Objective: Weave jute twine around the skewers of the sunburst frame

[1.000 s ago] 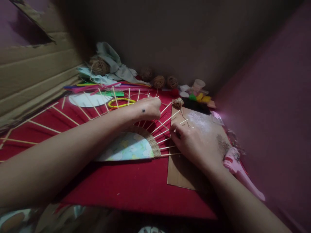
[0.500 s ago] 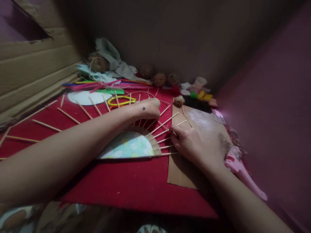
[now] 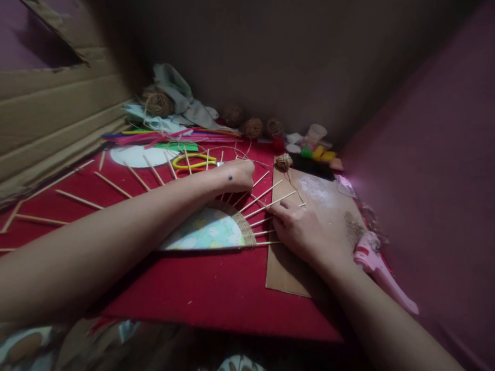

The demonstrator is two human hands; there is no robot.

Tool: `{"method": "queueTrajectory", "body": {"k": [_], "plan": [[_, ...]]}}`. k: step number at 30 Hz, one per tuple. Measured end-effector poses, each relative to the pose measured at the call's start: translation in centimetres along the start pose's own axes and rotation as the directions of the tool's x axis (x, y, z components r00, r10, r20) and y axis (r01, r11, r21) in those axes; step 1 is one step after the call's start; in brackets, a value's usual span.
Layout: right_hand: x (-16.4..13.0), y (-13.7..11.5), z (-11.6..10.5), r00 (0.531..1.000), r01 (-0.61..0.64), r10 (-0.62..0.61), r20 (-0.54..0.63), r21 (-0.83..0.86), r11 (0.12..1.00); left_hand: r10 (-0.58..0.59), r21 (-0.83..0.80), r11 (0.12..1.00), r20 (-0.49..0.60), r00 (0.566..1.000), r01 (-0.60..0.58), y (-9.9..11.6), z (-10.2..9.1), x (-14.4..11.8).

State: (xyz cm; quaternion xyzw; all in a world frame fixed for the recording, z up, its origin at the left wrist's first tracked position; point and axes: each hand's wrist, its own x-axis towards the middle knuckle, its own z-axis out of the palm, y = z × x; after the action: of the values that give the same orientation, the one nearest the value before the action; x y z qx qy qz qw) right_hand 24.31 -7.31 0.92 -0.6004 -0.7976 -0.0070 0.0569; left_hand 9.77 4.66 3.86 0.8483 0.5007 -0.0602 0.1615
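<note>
A half-round woven piece lies on the red table, with a floral fabric face, a twine-woven rim and thin wooden sticks fanning out. My left hand reaches across it and is closed above the sticks at the upper right; its fingertips are hidden. Between my hands a short strand of twine runs across the sticks. With bent fingers my right hand pinches this twine among the right-hand sticks. Another length leads from a small twine ball down towards my right hand.
A cardboard sheet lies beneath my right hand. At the right edge rests a pink glue gun. Yellow-handled scissors and a white disc lie behind the sticks. Twine balls, cloth and a plastic cup line the back.
My right fingers have shifted slightly left and down along the sticks, and another stick tip now shows above that hand. My left hand stays closed in nearly the same place.
</note>
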Motion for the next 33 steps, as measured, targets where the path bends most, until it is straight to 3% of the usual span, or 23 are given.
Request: {"method": "queueTrajectory", "body": {"k": [4,7,11,15,20,25,30,33], "plan": [[0.0,-0.1,-0.2,1.0,0.0,0.0,-0.002,-0.018,1.0,0.015,-0.065,0.998,-0.043,0.999,-0.018,-0.6,0.0,0.2],[-0.1,-0.2,-0.2,1.0,-0.006,0.006,0.001,-0.012,1.0,0.03,-0.174,0.983,-0.135,0.99,-0.054,-1.3,0.0,0.3],[-0.4,0.0,-0.1,0.999,-0.031,0.032,-0.021,0.02,0.999,0.145,-0.196,0.96,-0.258,0.955,-0.199,-1.1,0.0,-0.3],[-0.8,0.2,-0.1,0.997,-0.045,0.048,-0.053,0.069,0.997,0.272,-0.18,0.938,-0.148,0.951,-0.296,0.2,0.7,-1.4],[-0.9,0.3,-0.2,0.998,-0.047,0.051,-0.043,0.09,0.995,0.321,-0.17,0.929,-0.072,0.944,-0.328,1.1,2.0,-0.8],[-0.9,0.7,0.1,0.996,-0.057,0.065,-0.055,0.138,0.989,0.252,-0.102,0.958,-0.156,0.955,-0.27,1.5,2.1,-0.6],[-0.9,0.9,0.0,0.995,-0.061,0.072,-0.062,0.158,0.985,0.182,0.017,0.983,-0.052,0.982,-0.181,2.3,1.8,-1.4],[-0.9,0.9,-0.2,0.994,-0.084,0.093,-0.061,0.139,0.987,0.191,0.086,0.979,-0.066,0.979,-0.185,2.7,1.9,-1.5]]}}
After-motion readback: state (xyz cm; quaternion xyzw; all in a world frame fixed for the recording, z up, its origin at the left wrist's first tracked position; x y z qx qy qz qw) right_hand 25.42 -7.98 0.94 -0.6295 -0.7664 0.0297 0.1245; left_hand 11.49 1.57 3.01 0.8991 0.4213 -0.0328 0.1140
